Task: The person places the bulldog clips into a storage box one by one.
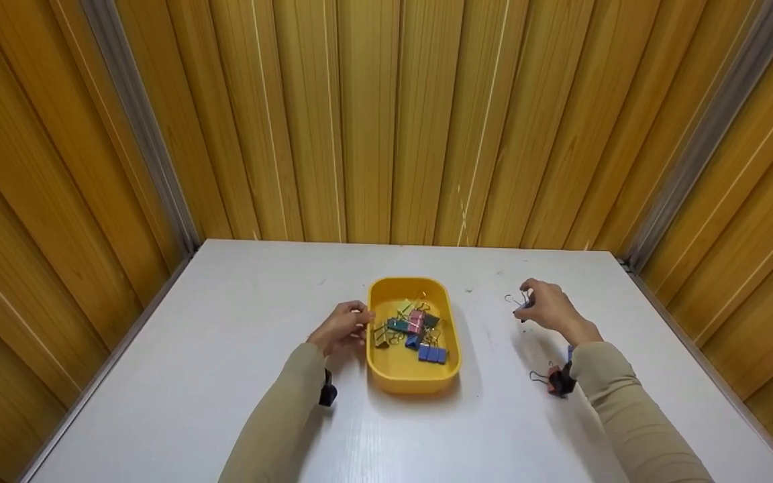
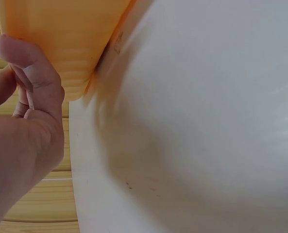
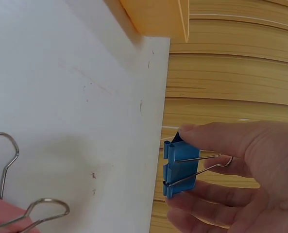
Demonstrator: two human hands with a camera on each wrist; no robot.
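Observation:
A yellow plastic tray [image 1: 396,369] stands on the white table, with several colourful binder clips [image 1: 417,322] lying inside it. At its left side, my left hand [image 1: 343,327] holds the tray's rim, the fingertips at the upper edge. Off to the right of the tray, my right hand [image 1: 553,310] pinches a blue binder clip [image 3: 183,167] between thumb and fingers. The clip's wire handles show in the right wrist view, and it is held above the table.
A red binder clip [image 1: 552,380] lies on the table close by my right wrist, partly hidden. Part of a blue thing [image 1: 570,353] shows beside the right cuff. Wood-patterned walls [image 1: 366,121] enclose the white table [image 1: 178,376] at the back and sides.

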